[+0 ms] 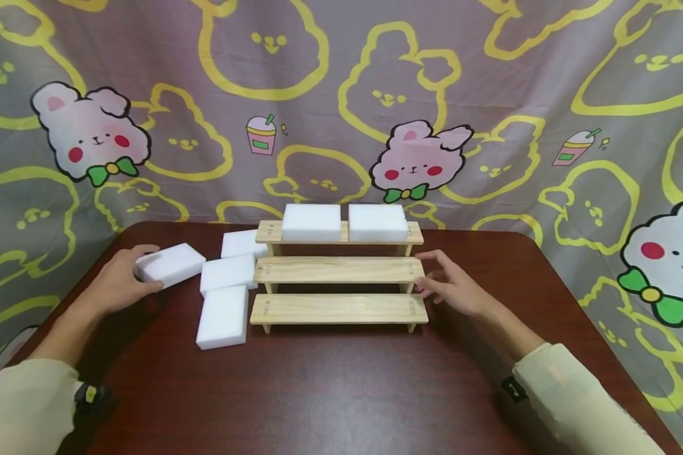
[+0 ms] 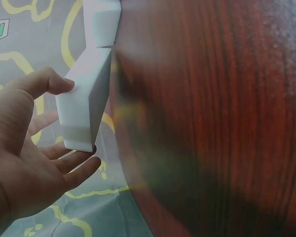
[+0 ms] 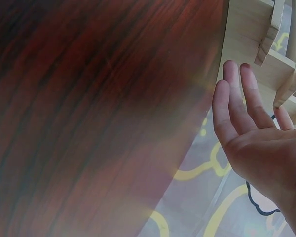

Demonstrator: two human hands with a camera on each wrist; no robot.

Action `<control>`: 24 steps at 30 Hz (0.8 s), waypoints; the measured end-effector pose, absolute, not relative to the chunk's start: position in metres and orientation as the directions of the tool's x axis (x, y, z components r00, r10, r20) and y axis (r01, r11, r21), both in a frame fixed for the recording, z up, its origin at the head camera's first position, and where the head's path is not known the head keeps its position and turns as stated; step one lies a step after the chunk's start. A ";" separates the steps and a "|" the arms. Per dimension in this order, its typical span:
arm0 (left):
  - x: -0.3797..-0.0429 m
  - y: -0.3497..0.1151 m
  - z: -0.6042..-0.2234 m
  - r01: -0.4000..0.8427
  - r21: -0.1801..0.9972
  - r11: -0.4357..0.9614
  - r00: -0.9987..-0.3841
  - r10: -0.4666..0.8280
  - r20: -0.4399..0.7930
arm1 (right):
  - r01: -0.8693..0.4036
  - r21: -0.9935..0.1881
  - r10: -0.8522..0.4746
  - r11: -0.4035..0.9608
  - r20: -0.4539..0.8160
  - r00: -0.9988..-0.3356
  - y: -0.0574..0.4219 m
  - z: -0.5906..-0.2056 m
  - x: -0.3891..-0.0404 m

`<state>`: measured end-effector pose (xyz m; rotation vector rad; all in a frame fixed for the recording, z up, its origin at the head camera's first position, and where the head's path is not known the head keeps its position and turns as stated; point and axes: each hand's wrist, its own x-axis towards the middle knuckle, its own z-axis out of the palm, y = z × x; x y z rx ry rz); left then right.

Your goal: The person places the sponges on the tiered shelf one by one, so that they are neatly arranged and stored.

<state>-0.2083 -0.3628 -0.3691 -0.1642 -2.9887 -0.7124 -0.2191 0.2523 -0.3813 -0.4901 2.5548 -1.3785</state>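
Note:
My left hand holds a white foam-like block at the left of the table. In the left wrist view, the thumb lies on one face of this block and some fingertips are at its lower end. My right hand is at the right end of a three-tier wooden shelf, beside the middle step. Its fingers are extended in the right wrist view, with the thumb partly cut off; whether they touch the wood I cannot tell. Two more white blocks, a left one and a right one, sit on the top step.
Left of the shelf lie three white blocks: a back one, a middle one and a front one. All this stands on a dark reddish-brown table. Behind it hangs a patterned curtain.

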 end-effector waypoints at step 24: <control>-0.199 -0.354 -0.343 0.118 0.438 0.891 -0.983 0.044 0.176 | -0.194 -0.835 -0.384 0.515 -0.023 -0.923 0.252 -0.379 -0.219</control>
